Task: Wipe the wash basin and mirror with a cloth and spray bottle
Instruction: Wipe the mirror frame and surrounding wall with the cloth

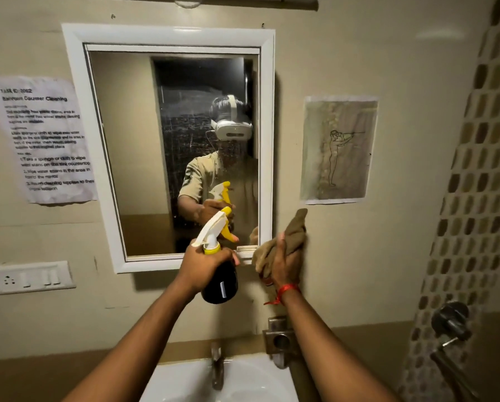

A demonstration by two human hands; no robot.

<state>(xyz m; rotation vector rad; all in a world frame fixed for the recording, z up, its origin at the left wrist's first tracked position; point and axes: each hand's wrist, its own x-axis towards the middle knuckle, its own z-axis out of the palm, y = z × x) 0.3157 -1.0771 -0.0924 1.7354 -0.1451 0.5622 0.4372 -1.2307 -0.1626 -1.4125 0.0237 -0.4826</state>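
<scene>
A white-framed mirror (144,146) hangs on the wall, its glass streaked and smeared in the middle. My left hand (202,266) grips a black spray bottle (220,282) with a white and yellow trigger head, its nozzle aimed at the lower part of the glass. My right hand (286,265) holds a bunched brown cloth (293,232) against the wall just right of the mirror's lower right corner. Below, the white wash basin (254,381) shows at the bottom edge with a metal tap (217,369) rising from it.
A paper task sheet (44,140) is stuck to the wall left of the mirror, and a drawing (338,149) on the right. A switch plate (28,277) sits lower left. Metal fittings (279,338) and a valve handle (450,320) project lower right, beside patterned tiles (475,198).
</scene>
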